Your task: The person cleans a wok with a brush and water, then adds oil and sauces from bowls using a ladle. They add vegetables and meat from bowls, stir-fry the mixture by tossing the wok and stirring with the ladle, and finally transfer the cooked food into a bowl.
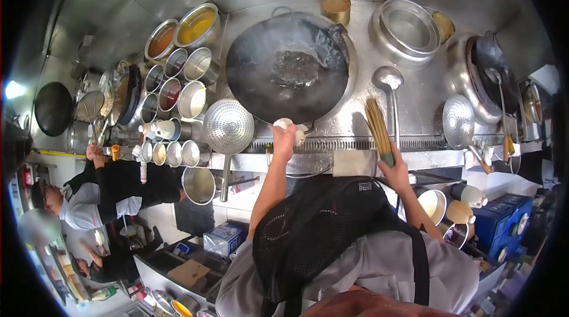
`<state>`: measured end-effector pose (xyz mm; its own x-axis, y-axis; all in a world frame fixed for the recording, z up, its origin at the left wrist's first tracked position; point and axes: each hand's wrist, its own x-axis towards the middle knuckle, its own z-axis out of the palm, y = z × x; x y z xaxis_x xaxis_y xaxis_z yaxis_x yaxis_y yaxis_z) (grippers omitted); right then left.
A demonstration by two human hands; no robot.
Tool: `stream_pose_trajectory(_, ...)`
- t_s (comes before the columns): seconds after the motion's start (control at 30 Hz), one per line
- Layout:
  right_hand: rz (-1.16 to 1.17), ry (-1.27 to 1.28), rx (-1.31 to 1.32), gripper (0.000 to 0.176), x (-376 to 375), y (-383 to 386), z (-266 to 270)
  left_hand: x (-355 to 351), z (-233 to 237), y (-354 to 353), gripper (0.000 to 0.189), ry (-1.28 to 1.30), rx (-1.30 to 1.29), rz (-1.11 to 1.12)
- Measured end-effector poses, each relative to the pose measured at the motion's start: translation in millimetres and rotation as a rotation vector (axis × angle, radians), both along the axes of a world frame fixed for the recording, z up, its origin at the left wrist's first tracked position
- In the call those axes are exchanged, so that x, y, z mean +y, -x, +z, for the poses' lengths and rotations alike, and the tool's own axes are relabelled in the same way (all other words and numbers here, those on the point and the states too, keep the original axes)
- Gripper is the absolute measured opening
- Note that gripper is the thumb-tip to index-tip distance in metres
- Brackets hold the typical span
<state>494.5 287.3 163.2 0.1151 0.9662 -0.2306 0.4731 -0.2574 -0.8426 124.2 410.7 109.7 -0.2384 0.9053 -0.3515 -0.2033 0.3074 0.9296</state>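
Observation:
A large black wok (249, 74) sits on the stove in front of me, steaming, with water in its middle. At its near rim my left hand (285, 142) is closed around a folded white cloth (301, 136), which is pressed to the wok's edge. My right hand (395, 169) grips the green-bound end of a bamboo wok brush (375, 121), bristles pointing up and away from me. Just beyond the brush lies a steel ladle (389, 77), its handle toward me. A perforated skimmer (229, 126) rests left of the wok.
Several steel seasoning pots (192, 99) cluster on the left, with a pot of yellow liquid (197, 25) behind. A lidded steel pot (409, 29) and a tin can (336, 9) stand at the back. Another wok (486, 71) is right. A co-worker (89, 201) stands left.

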Motion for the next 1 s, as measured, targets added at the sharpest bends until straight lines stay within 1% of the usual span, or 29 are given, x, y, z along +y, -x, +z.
stream_pose_trajectory(0.03, -0.017, 0.022, 0.085, 0.077, 22.3, 7.9, 15.0, -4.9, 0.5, -7.2, 0.045, 0.003, 0.014, -0.004)
stream_pose_trajectory(0.1, 0.037, -0.056, 0.235, 0.074, 72.3, 21.3, 17.9, -13.6, -1.2, -25.6, 0.060, -0.093, 0.399, 0.165)
stream_pose_trajectory(0.13, 0.044, -0.045, 0.417, 0.072, 102.7, 33.4, 22.5, -17.2, 10.2, -33.9, 0.060, -0.092, 0.406, 0.163)
stream_pose_trajectory(0.17, 0.046, 0.044, 0.707, 0.072, 134.2, 45.0, 33.0, -20.7, 31.1, -45.2, 0.064, -0.143, 0.544, 0.132)
stream_pose_trajectory(0.2, 0.016, 0.188, 0.872, 0.072, 168.0, 54.5, 39.3, -24.3, 42.5, -54.6, 0.068, -0.190, 0.680, 0.100)
stream_pose_trajectory(0.23, 0.130, 0.213, 1.045, 0.070, 202.4, 60.3, 43.2, -23.9, 30.1, -53.9, 0.071, -0.220, 0.727, 0.072)
stream_pose_trajectory(0.27, 0.248, 0.237, 1.215, 0.069, 223.5, 65.4, 45.3, -27.5, 33.0, -60.0, 0.070, -0.231, 0.797, 0.073)
stream_pose_trajectory(0.3, 0.247, 0.244, 1.218, 0.069, 226.3, 70.2, 58.4, -30.6, 39.6, -65.0, 0.070, -0.244, 0.869, 0.074)
stream_pose_trajectory(0.33, 0.146, 0.260, 1.214, 0.062, 228.5, 73.0, 83.4, -32.2, 44.7, -66.5, 0.070, -0.240, 0.873, 0.073)
stream_pose_trajectory(0.37, 0.047, 0.278, 1.205, 0.056, 229.3, 73.0, 99.0, -34.0, 49.1, -67.0, 0.071, -0.321, 0.927, 0.010)
stream_pose_trajectory(0.4, 0.084, 0.224, 1.305, 0.043, 226.6, 63.6, 98.4, -35.6, 52.7, -67.6, 0.072, -0.402, 0.977, -0.049)
stream_pose_trajectory(0.43, 0.064, 0.261, 1.386, 0.040, 214.4, 51.1, 101.3, -36.1, 56.0, -68.4, 0.072, -0.397, 0.975, -0.040)
stream_pose_trajectory(0.47, 0.044, 0.301, 1.461, 0.037, 198.6, 35.0, 104.7, -36.6, 58.3, -69.9, 0.076, -0.434, 1.046, -0.076)
stream_pose_trajectory(0.5, 0.092, 0.335, 1.529, 0.036, 185.6, 12.5, 102.3, -39.3, 59.2, -71.2, 0.079, -0.465, 1.115, -0.114)
stream_pose_trajectory(0.53, 0.138, 0.372, 1.598, 0.036, 175.1, -7.0, 100.0, -42.1, 59.0, -70.6, 0.086, -0.448, 1.075, -0.164)
stream_pose_trajectory(0.57, 0.141, 0.390, 1.589, 0.036, 167.9, -17.6, 102.0, -42.1, 59.0, -70.1, 0.086, -0.433, 1.069, -0.153)
stream_pose_trajectory(0.63, 0.141, 0.339, 1.656, 0.036, 157.8, -25.8, 105.7, -40.1, 60.4, -66.9, 0.089, -0.499, 1.090, -0.264)
stream_pose_trajectory(0.67, 0.140, 0.347, 1.656, 0.036, 160.3, -19.3, 105.5, -37.3, 61.0, -65.9, 0.089, -0.515, 1.098, -0.278)
stream_pose_trajectory(0.73, 0.055, 0.283, 1.512, 0.033, 164.8, 3.6, 107.9, -34.5, 60.1, -63.1, 0.091, -0.502, 1.091, -0.253)
stream_pose_trajectory(0.77, 0.047, 0.217, 1.376, 0.040, 167.9, 23.4, 99.5, -30.5, 59.0, -62.7, 0.092, -0.495, 1.083, -0.226)
stream_pose_trajectory(0.8, 0.042, 0.126, 1.209, 0.060, 165.5, 50.5, 88.1, -26.3, 50.9, -60.8, 0.087, -0.472, 1.045, -0.184)
stream_pose_trajectory(0.83, 0.191, 0.164, 0.821, 0.073, 155.1, 67.2, 104.0, -21.2, 45.1, -53.9, 0.083, -0.526, 1.051, -0.193)
stream_pose_trajectory(0.87, 0.329, 0.212, 0.631, 0.079, 146.7, 85.3, 93.1, -16.4, 38.8, -49.0, 0.081, -0.519, 1.071, -0.155)
stream_pose_trajectory(0.9, 0.477, 0.060, 0.445, 0.078, 143.2, 86.3, 62.0, -14.3, 34.9, -44.2, 0.078, -0.508, 1.090, -0.112)
stream_pose_trajectory(0.93, 0.595, -0.117, 0.230, 0.076, 139.6, 87.4, 31.7, -12.3, 40.5, -41.0, 0.074, -0.472, 0.943, -0.030)
stream_pose_trajectory(0.97, 0.666, -0.300, 0.033, 0.075, 136.1, 88.5, 1.5, -9.0, 32.3, -28.6, 0.071, -0.443, 0.950, 0.005)
stream_pose_trajectory(1.0, 0.727, -0.180, -0.221, 0.074, 145.2, 60.0, -21.0, -8.3, 25.6, -17.4, 0.069, -0.403, 0.878, 0.031)
